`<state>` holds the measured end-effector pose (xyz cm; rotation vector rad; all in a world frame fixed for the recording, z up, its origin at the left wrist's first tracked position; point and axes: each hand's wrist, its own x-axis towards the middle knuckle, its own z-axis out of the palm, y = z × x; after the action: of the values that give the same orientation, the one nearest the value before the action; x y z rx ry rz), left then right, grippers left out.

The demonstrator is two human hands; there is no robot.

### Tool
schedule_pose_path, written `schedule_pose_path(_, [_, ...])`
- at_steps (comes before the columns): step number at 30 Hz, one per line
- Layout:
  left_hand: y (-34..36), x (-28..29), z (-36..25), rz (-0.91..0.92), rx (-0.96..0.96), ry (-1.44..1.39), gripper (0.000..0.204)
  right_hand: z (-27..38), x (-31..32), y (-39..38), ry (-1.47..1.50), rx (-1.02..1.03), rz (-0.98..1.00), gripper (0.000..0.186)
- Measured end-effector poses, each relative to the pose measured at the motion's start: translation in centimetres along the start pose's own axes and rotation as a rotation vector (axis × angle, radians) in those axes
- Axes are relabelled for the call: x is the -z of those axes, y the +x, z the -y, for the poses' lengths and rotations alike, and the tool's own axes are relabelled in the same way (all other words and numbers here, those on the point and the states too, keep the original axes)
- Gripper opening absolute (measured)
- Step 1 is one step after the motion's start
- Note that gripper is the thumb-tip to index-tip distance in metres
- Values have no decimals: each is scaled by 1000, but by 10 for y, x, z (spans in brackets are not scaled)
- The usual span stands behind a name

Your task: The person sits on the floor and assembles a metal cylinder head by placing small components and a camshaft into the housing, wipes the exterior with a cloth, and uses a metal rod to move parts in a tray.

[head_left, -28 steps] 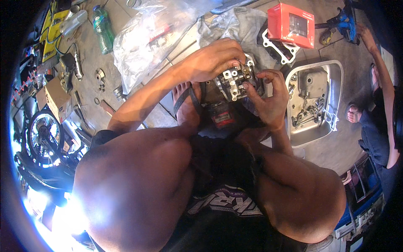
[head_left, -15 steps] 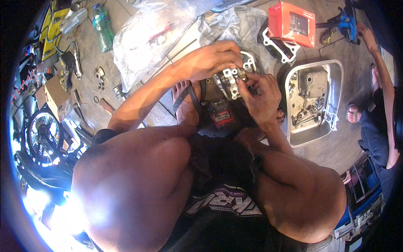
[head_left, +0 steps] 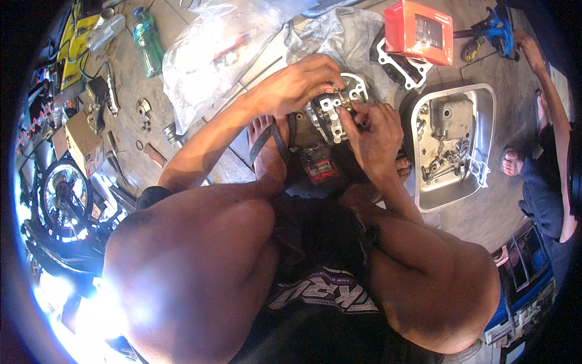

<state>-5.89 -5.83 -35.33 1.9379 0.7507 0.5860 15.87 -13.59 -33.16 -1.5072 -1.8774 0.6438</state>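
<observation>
An engine cylinder head (head_left: pixel 332 121) with bright metal mounts stands between my feet. My left hand (head_left: pixel 306 82) arches over its back left, fingers curled onto small metal parts on top. My right hand (head_left: pixel 376 133) is at its right side, thumb and fingers closed on the top fittings; the fingertips are partly hidden, so the exact piece is unclear. Just below the head lies a small red-labelled plastic packet (head_left: pixel 321 170). A grey rag (head_left: pixel 315 39) lies behind it.
Right: steel tray (head_left: pixel 424 188) of engine parts, gasket (head_left: pixel 418 79), red box (head_left: pixel 418 30), blue tool (head_left: pixel 500 33), another person's arm (head_left: pixel 533 54) and legs. Left: plastic bag (head_left: pixel 200 73), green bottle (head_left: pixel 147 45), cardboard box (head_left: pixel 79 139), wheel (head_left: pixel 63 197), tools.
My right hand has moved left and in over the cylinder head, its fingers drawing closer to my left hand's. My left hand has shifted slightly up and to the left.
</observation>
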Motion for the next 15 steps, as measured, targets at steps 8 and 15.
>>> schedule_pose_path(8, [3, 1, -3, 33, -54, 54, 17, 1, 1, 1, -23, 19, -27, 25])
schedule_pose_path(15, [4, 1, 2, 36, -95, 90, 16, 3, 3, 3, -75, -2, -12, 22])
